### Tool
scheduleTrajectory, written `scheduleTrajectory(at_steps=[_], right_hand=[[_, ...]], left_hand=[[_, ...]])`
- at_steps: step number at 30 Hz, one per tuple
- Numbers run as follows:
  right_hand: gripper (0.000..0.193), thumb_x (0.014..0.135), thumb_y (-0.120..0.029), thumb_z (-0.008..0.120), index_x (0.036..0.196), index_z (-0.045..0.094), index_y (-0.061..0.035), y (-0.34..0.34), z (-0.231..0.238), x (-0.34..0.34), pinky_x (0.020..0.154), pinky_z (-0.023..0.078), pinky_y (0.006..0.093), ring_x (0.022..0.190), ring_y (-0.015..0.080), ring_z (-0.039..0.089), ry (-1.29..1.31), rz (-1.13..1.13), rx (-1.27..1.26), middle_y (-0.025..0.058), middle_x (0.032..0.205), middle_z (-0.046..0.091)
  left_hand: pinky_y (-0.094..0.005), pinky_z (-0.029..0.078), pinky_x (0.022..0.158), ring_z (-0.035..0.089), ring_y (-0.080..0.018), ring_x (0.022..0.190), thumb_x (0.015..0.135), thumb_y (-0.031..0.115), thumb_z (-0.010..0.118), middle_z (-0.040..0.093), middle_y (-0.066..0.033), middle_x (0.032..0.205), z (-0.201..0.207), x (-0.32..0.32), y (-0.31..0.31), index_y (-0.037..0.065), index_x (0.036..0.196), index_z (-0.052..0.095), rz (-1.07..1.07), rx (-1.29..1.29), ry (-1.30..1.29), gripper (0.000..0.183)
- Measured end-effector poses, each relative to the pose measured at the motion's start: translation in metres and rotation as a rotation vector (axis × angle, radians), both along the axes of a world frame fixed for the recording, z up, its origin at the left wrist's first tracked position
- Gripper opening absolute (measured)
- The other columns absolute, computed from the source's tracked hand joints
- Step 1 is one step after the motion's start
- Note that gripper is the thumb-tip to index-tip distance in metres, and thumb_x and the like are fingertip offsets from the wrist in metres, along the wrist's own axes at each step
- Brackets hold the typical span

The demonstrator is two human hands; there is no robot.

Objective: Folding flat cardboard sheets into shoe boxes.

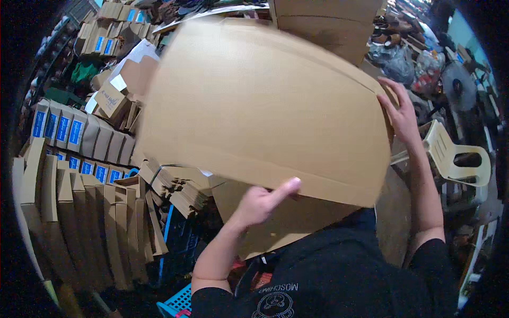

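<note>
A large flat sheet of brown cardboard, creased along its long sides, is held up in front of me and fills the middle of the view. Its near edge is gripped by my left hand, thumb on top and the other fingers hidden underneath. At the right end, my right hand clasps the far corner with its fingers curled over the edge. Below the sheet, another cardboard piece lies close to my body, partly covered.
Upright folded cartons crowd the left, with labelled shoe boxes behind them. A strapped stack of cardboard flats lies beside the sheet. A cream plastic chair stands at right, near plastic bags. A big carton rises at the back.
</note>
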State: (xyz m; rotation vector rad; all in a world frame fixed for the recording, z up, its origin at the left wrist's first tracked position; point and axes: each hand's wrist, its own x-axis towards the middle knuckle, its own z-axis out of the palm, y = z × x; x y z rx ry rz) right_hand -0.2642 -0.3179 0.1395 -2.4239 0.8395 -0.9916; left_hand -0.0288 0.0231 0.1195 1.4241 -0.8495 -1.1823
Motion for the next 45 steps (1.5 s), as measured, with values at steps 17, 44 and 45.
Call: scheduleTrajectory(at_steps=[17, 44, 45], right_hand=[[0.05, 0.077, -0.011, 0.082, 0.126, 0.075, -0.0139, 0.137, -0.07, -0.005, 0.091, 0.058, 0.044, 0.104, 0.0283, 0.066, 0.317, 0.434, -0.414, 0.0051, 0.103, 0.065], [0.019, 0.081, -0.014, 0.084, 0.098, 0.077, -0.0117, 0.136, -0.074, 0.01, 0.091, 0.05, 0.0421, 0.086, 0.0255, 0.064, 0.29, 0.455, -0.229, 0.005, 0.081, 0.064], [0.014, 0.085, -0.018, 0.083, 0.096, 0.078, -0.0111, 0.137, -0.077, 0.012, 0.092, 0.049, 0.042, 0.087, 0.0262, 0.064, 0.33, 0.466, -0.126, 0.0052, 0.082, 0.066]], left_hand=[[-0.0378, 0.062, 0.087, 0.076, -0.0221, 0.087, 0.114, 0.052, 0.049, 0.078, -0.0123, 0.11, -0.084, -0.034, -0.012, 0.003, 0.137, 0.071, -0.366, 0.087, 0.37, 0.058], [-0.0432, 0.058, 0.081, 0.071, -0.0295, 0.091, 0.095, 0.019, 0.076, 0.074, -0.0067, 0.097, -0.077, 0.027, -0.015, 0.008, 0.105, 0.074, -0.163, -0.418, -1.376, 0.016], [-0.0438, 0.057, 0.08, 0.071, -0.0306, 0.09, 0.096, 0.021, 0.075, 0.073, -0.0084, 0.094, -0.08, 0.028, -0.015, 0.007, 0.102, 0.074, -0.159, -0.39, -1.297, 0.015]])
